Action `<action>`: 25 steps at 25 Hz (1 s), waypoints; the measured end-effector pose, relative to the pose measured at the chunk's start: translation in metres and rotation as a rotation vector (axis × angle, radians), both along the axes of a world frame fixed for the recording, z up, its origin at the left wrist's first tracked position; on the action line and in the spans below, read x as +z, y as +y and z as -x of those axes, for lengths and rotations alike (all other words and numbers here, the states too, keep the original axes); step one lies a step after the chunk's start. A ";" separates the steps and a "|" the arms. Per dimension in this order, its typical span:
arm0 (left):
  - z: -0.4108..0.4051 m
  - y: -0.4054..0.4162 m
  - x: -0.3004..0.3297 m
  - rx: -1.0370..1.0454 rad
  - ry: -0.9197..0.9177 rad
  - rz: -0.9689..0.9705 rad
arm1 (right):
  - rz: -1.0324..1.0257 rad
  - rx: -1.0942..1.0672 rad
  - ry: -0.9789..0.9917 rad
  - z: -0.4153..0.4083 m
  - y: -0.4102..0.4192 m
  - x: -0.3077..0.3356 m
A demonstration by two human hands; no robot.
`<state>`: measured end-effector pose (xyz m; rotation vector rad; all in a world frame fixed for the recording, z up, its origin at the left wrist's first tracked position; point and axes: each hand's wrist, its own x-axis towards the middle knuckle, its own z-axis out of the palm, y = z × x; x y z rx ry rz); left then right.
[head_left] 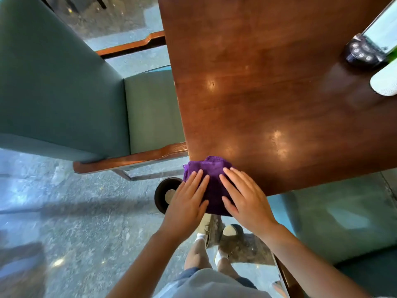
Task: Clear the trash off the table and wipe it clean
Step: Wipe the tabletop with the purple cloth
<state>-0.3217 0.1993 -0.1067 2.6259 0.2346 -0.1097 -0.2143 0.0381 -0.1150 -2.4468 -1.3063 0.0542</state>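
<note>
A purple cloth [211,179] lies on the near left corner of the brown wooden table [268,93], partly hanging past the corner. My left hand [188,200] lies flat on the cloth's left side with straight fingers. On the cloth's right side my right hand [245,195] presses down, fingers spread and straight. No trash shows on the visible tabletop.
A green upholstered chair [86,93] with wooden arms stands left of the table. A black device with buttons [361,51] and a white oblong object [385,81] sit at the table's far right. The round dark table base [165,194] and my feet are below.
</note>
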 end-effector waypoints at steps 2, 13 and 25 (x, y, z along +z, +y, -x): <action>0.001 -0.005 -0.001 0.017 0.060 -0.015 | 0.021 0.035 -0.008 0.005 -0.007 -0.002; 0.005 -0.020 0.030 0.057 0.106 -0.167 | -0.032 0.008 0.063 0.022 -0.009 0.019; -0.022 -0.004 0.089 0.060 0.313 0.103 | -0.004 -0.003 0.365 -0.007 -0.015 0.073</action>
